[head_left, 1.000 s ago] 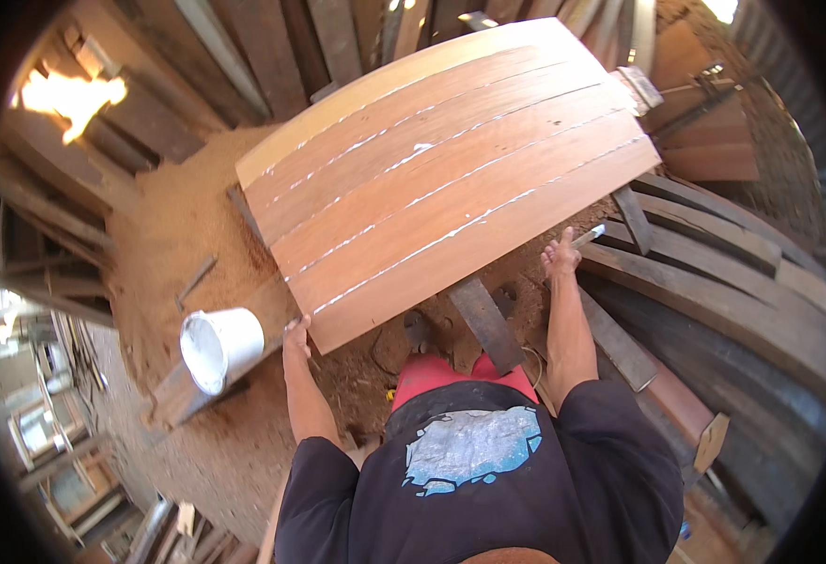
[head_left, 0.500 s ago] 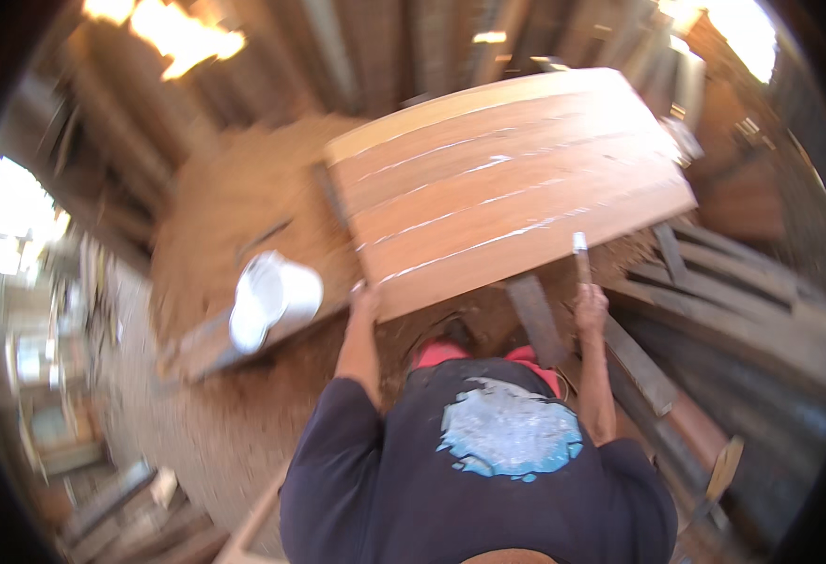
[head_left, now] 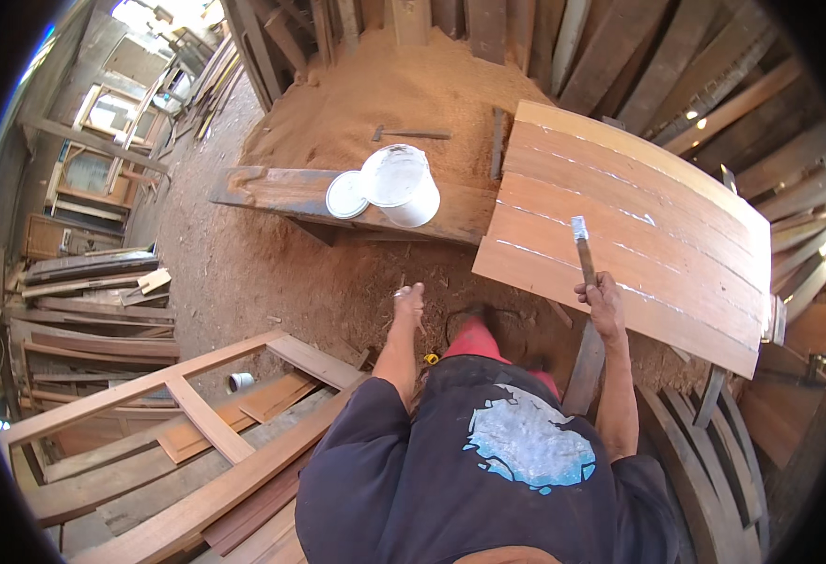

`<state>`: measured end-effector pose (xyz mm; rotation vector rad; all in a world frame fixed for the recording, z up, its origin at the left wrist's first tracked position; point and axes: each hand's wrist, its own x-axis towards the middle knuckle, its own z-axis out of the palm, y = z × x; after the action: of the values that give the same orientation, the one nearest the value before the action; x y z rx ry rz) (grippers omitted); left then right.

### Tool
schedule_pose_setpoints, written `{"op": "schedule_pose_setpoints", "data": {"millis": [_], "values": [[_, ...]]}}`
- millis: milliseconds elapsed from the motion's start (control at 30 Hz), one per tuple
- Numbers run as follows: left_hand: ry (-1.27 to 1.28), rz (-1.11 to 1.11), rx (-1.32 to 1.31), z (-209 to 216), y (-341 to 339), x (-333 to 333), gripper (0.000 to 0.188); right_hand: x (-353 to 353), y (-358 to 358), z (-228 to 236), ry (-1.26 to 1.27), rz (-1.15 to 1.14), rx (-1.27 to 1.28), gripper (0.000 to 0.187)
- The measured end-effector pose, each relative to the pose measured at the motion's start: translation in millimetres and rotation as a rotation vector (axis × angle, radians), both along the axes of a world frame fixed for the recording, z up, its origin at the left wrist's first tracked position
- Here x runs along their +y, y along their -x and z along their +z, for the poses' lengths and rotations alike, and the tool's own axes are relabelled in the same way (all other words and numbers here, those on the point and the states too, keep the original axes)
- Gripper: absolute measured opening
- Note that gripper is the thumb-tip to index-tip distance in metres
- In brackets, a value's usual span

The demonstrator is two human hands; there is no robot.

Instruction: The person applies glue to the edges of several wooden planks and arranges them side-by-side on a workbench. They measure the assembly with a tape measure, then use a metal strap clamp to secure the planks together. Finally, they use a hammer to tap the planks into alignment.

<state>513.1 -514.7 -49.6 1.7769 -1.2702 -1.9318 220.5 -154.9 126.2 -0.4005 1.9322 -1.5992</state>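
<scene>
My right hand (head_left: 605, 303) grips a narrow brush (head_left: 584, 252) by its wooden handle, the white-coated tip pointing up. Behind the brush is a wide wooden panel (head_left: 610, 254), with white streaks along its board seams. My left hand (head_left: 408, 305) hangs over the dirt floor, away from the panel. It looks empty, with fingers loosely bent and apart and pale smears on them. Beyond it, a white bucket (head_left: 411, 205) stands uncovered on a thick plank (head_left: 267, 188). A round white lid (head_left: 345, 195) lies beside the bucket. The bucket's contents cannot be made out.
A hammer (head_left: 413, 134) lies on the sawdust heap (head_left: 338, 103) behind the bucket. At my lower left is a wooden frame (head_left: 208, 418) over loose boards, with a small white cup (head_left: 240, 382). Curved timbers (head_left: 704, 461) stand at right; planks (head_left: 620, 56) lean along the back.
My left hand has let go of the panel's near left corner and moved off it. The view has swung left, so panel and bucket appear farther right. My right hand still holds the brush.
</scene>
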Motion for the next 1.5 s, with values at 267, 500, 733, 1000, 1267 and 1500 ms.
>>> {"op": "schedule_pose_setpoints", "data": {"millis": [267, 500, 733, 1000, 1267, 1500], "values": [[-0.126, 0.445, 0.041, -2, -26, -169, 0.023, -111, -11, 12, -0.067, 0.002, -0.025, 0.02], [-0.171, 0.475, 0.024, -9, 12, -281, 0.07, -225, -22, -9, -0.029, -0.079, -0.138, 0.022], [-0.198, 0.452, 0.03, -35, 2, -353, 0.031, -301, -13, -1, -0.142, -0.016, -0.01, 0.022], [-0.189, 0.492, 0.111, -20, 24, -355, 0.026, -320, -11, -17, -0.162, -0.065, -0.029, 0.019], [-0.186, 0.388, 0.038, -49, 0, -392, 0.019, -328, -3, -15, -0.184, -0.076, 0.064, 0.026], [-0.068, 0.409, 0.128, 5, -12, -380, 0.024, -307, -7, -11, -0.122, -0.215, -0.029, 0.029]]}}
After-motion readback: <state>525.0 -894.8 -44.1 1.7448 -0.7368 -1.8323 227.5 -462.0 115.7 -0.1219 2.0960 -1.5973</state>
